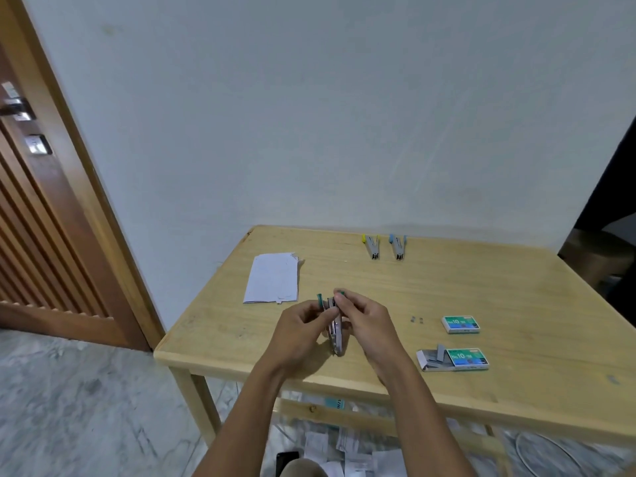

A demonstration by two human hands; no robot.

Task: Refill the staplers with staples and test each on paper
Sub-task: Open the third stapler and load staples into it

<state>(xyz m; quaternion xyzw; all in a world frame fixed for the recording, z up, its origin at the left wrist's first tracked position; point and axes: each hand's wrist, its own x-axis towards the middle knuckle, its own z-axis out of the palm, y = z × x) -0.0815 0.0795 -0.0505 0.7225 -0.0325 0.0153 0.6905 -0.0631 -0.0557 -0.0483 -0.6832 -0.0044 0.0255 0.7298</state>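
A green stapler (333, 327) is being held above the near-left part of the wooden table (516, 304), its two green-tipped ends spread apart. It is being gripped by the left hand (296, 333), whose fingers are curled round its body, while its upper green end is being pinched by the fingertips of the right hand (364, 321). Whether its lower end is being rested on the table cannot be told.

Taking the held stapler as the dial's centre, a folded sheet of paper (273, 278) is being kept at 11 o'clock, flat on the table. At 1 o'clock, near the far edge, a yellow stapler (371, 247) and a blue stapler (398, 247) are being left side by side, just apart. At 3 o'clock, two loose staple pieces (416, 319) are lying before a closed staple box (461, 324); "No.10" is being shown on its green label. At 4 o'clock an open staple box (468, 358) with the same "No.10" marking is being left with staple strips (435, 356) sticking out. The smaller print is too small to be read.
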